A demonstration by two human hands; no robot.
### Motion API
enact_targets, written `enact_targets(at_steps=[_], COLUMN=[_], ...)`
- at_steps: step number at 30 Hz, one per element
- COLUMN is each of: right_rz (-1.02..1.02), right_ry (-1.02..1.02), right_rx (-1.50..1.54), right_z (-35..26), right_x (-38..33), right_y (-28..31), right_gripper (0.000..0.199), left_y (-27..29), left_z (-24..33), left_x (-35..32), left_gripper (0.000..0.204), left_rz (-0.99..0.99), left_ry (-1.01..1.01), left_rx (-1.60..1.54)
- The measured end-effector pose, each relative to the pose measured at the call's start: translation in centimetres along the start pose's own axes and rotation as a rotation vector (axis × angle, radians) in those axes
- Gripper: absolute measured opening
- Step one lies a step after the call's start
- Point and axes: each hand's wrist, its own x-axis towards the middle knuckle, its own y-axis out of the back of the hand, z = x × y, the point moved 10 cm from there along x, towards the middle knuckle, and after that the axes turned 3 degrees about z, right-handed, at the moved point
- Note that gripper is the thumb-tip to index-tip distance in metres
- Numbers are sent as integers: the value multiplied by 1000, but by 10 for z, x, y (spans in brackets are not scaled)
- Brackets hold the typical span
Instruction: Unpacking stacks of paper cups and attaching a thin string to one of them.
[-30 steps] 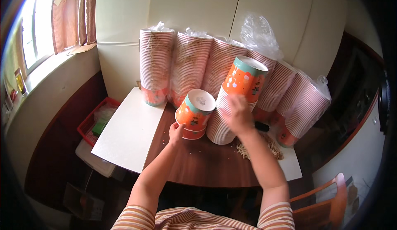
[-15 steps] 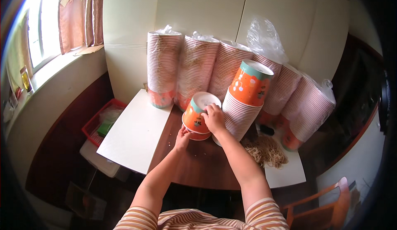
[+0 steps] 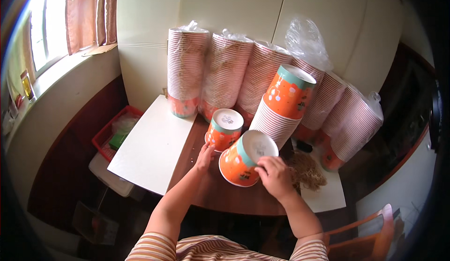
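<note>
An orange paper cup (image 3: 225, 130) with a teal band stands upside down on the dark wooden table (image 3: 220, 196). My left hand (image 3: 205, 156) rests its fingertips against that cup's lower side, fingers extended. A second orange cup (image 3: 242, 160) lies tilted just in front of it, white bottom facing up. My right hand (image 3: 274, 176) grips this tilted cup at its bottom edge. Right behind them leans a tall unwrapped stack of cups (image 3: 282, 105) with an orange cup on top.
Several plastic-wrapped cup stacks (image 3: 187, 71) line the back wall. A white board (image 3: 150, 148) overhangs the table's left side above a red basket (image 3: 108, 134). A heap of brownish bands (image 3: 307, 169) lies on a white sheet (image 3: 328, 196). An orange chair (image 3: 370, 235) stands at lower right.
My right hand came down from the leaning stack and now holds a tilted cup near me. The cup by my left hand now stands upside down on the table.
</note>
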Motion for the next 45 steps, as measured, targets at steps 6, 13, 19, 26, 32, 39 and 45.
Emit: enact_targets(at_steps=[6, 13, 19, 26, 32, 39, 45], right_rz=[-105, 314, 462, 264, 261, 523, 702], right_ry=[16, -41, -69, -165, -283, 3, 275], right_rx=[-75, -34, -307, -122, -40, -161, -152], right_z=[22, 61, 110, 146, 154, 79, -24], right_x=[-51, 35, 140, 178, 203, 226, 189], right_y=[-34, 88, 140, 119, 142, 214, 229], right_gripper=[29, 24, 45, 18, 16, 18, 18], left_y=[0, -16, -32, -38, -39, -35, -36], left_z=[17, 53, 61, 60, 59, 60, 60], left_x=[-24, -106, -118, -122, -121, -121, -122], left_gripper=[45, 31, 33, 33, 34, 35, 35], left_rz=[43, 78, 58, 49, 47, 44, 64], left_ry=[-241, -648, -739, -769, -812, -775, -801], left_rx=[97, 814, 902, 1015, 1028, 1019, 1008])
